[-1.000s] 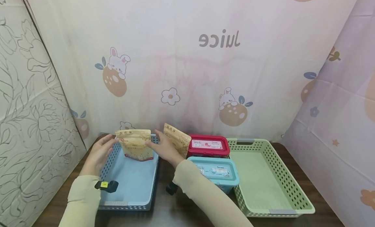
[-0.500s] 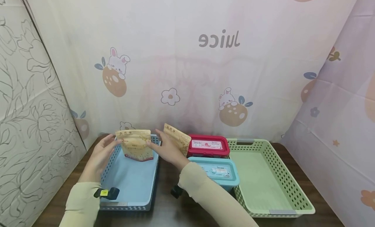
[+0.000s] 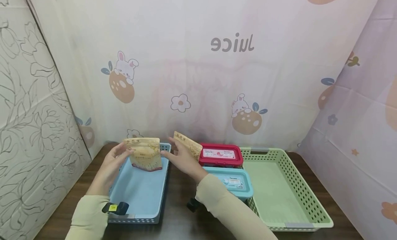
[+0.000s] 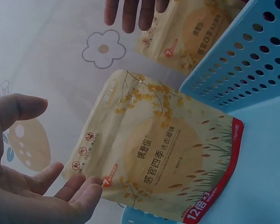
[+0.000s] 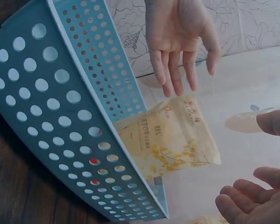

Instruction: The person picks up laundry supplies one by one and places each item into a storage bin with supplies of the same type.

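Note:
A pale yellow pouch of laundry beads [image 3: 145,154] stands at the back of the blue basket [image 3: 139,195]. My left hand [image 3: 109,168] is at its left edge, with fingers spread and loosely bent; whether the fingertips touch the pouch I cannot tell. To the pouch's right is my right hand [image 3: 185,160], fingers relaxed, a small gap from it in the right wrist view. Behind that hand a second yellow pouch [image 3: 193,147] leans outside the basket, its lower part hidden. The left wrist view shows the first pouch [image 4: 154,144] tilted, printed side toward me.
A red-lidded box [image 3: 221,154] and a light blue-lidded box [image 3: 232,181] sit right of the second pouch. Beyond them lies a green basket [image 3: 276,191] with perforated walls. Dark wooden table [image 3: 176,212] shows between the baskets, and a printed curtain [image 3: 198,78] hangs behind.
My right hand has shifted right, away from the pouch in the blue basket. The left hand has moved slightly right, toward that pouch's left edge. Both pouches have stayed in place.

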Motion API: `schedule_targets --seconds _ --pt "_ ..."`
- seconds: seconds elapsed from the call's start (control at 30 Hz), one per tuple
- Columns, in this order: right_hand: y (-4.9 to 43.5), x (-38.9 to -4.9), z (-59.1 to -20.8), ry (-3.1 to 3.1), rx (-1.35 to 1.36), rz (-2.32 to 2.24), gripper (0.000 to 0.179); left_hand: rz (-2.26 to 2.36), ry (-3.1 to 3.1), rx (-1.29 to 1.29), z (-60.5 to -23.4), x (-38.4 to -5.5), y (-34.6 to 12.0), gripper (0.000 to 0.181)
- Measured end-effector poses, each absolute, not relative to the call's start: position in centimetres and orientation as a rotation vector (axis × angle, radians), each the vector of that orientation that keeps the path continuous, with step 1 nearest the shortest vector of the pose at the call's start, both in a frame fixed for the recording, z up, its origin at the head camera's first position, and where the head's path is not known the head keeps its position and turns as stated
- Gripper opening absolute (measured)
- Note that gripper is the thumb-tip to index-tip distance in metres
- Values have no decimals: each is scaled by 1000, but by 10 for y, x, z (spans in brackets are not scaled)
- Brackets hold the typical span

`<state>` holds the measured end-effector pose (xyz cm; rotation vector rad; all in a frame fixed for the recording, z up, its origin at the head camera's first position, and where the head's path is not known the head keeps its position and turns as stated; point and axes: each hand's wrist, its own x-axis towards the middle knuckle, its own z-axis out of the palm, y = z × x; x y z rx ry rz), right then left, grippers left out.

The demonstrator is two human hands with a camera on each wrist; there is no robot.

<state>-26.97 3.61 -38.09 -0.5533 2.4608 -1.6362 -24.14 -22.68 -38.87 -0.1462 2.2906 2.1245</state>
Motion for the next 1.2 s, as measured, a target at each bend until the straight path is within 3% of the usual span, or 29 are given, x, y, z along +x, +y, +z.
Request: schedule_targets --seconds 0.6,1.2 --pt "83 -255 -373 2509 -541 -1619 74 2084 2311 100 -386 -235 -198 72" --pt "113 -249 -380 2621 -444 -1637 66 2034 2309 128 -382 -242 -153 67"
